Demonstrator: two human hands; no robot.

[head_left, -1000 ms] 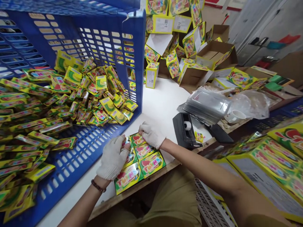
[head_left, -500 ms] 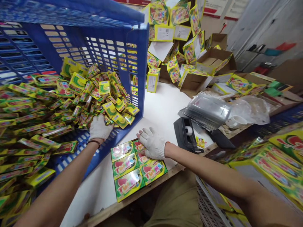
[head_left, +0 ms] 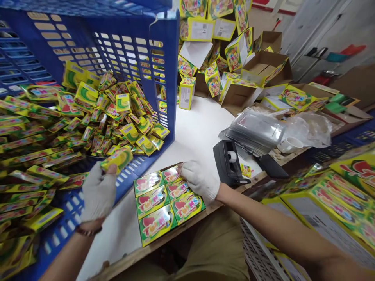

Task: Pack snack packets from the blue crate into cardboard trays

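My left hand (head_left: 98,193), in a white glove, is closed on a small yellow-green candy box (head_left: 117,158) lifted just above the blue crate's low front wall. A group of green and yellow boxes (head_left: 164,201) lies flat in two rows on the white table (head_left: 199,132) near its front edge. My right hand (head_left: 200,179), also gloved, rests on the far right boxes of that group, fingers curled over their edge. The blue plastic crate (head_left: 172,78) at left holds a heap of several small yellow boxes (head_left: 88,121).
A black tape dispenser (head_left: 230,164) stands right of the rows. Behind it lie clear plastic sheets (head_left: 254,132), a white cup (head_left: 290,144) and a plastic bag. Open cartons and yellow boxes (head_left: 231,58) pile at the back. Printed flat cartons (head_left: 336,199) stack at right.
My left hand went from the rows into the crate's heap, then drew back toward me holding one small box. My right hand stayed on the rows, shifting slightly right.
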